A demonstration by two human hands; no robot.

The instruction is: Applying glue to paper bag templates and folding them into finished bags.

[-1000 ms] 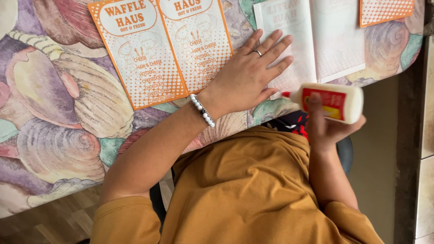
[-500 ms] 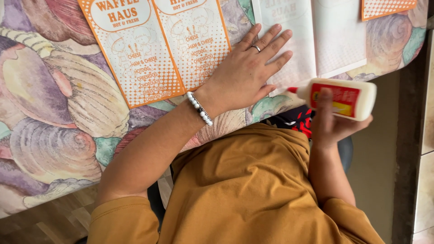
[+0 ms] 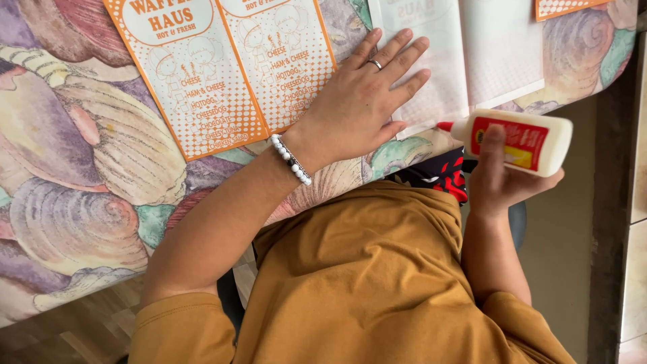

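So far, no glue shows on the paper: the left hand (image 3: 360, 108) lies flat, its fingers (image 3: 397, 57) spread wide and gripping nothing, across the orange card (image 3: 222, 67) and the pale sheet (image 3: 472, 54) near the counter's (image 3: 81, 189) near edge. The right hand (image 3: 499, 178) is wrapped round the glue bottle (image 3: 519, 140), held off that edge with its red tip pointing at the sheet, so the gluing looks not yet begun.

Head camera looks steeply down, close over the tablecloth (image 3: 74, 202).
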